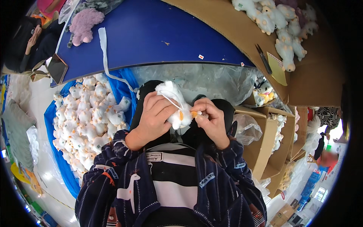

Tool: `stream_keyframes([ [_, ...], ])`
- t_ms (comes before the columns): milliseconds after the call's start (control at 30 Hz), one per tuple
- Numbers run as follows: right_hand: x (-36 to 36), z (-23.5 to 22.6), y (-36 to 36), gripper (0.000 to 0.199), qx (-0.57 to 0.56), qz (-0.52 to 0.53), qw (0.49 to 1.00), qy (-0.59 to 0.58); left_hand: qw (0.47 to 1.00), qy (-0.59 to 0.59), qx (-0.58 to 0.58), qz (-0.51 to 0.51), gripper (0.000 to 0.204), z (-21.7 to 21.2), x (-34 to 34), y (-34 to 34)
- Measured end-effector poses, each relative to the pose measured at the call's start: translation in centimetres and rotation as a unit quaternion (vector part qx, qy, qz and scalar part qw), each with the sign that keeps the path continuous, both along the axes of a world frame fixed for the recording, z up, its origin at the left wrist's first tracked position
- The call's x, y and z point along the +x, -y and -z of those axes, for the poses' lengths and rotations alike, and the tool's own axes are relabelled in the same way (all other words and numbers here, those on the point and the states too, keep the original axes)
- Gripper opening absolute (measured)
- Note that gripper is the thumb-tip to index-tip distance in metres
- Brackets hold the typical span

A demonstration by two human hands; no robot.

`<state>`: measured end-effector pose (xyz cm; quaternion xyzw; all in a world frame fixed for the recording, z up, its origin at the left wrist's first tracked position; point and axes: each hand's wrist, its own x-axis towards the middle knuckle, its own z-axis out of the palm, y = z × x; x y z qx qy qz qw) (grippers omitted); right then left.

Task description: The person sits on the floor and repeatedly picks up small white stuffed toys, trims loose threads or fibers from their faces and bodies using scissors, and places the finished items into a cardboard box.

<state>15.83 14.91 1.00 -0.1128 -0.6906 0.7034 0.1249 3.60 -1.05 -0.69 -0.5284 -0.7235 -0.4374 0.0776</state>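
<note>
A blue worktop (151, 34) curves across the top, with a brown cardboard sheet (317, 79) over its right part, a phone (57, 68) near its left edge and a pink plush (85, 24) further up. Below its left edge a blue sheet (51, 125) on the pale floor (38, 102) holds a heap of white plush toys (89, 117). Open cardboard boxes (264, 147) stand at the right, clear plastic (211, 81) hangs under the worktop edge, and bright light falls at the lower right.

Pink plush toy (86, 23) on blue table (151, 34), scissors (263, 58), phone (57, 68), heaped white plush toys (89, 117)
</note>
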Motion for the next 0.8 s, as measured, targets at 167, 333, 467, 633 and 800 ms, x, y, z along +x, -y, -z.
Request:
stream_keyframes([
  [167, -0.8, -2.4, 1.0, 0.016, 0.168, 0.009, 0.986, 0.003, 0.995, -0.096, -0.035, -0.009, 0.033, -0.1, 0.2, 0.2],
  [333, -0.7, -2.7, 1.1, 0.009, -0.06, -0.009, 0.994, 0.087, 0.991, -0.107, -0.075, 0.025, 0.032, -0.1, 0.1, 0.5],
  [467, -0.6, -5.5, -0.3, 0.028, -0.311, 0.03, 0.945, 0.092, 0.989, 0.005, -0.112, 0.093, 0.033, -0.4, 0.1, 0.5],
  [633, -2.4, -5.5, -2.8, 0.029, -0.376, 0.088, 0.922, 0.041, 0.947, 0.256, -0.054, 0.188, 0.04, 0.7, 1.1, 0.9],
  [800, -3.8, -2.3, -3.5, 0.017, 0.084, 0.164, 0.979, 0.09, 0.868, 0.473, -0.045, 0.143, 0.04, 1.3, 0.6, 1.5],
])
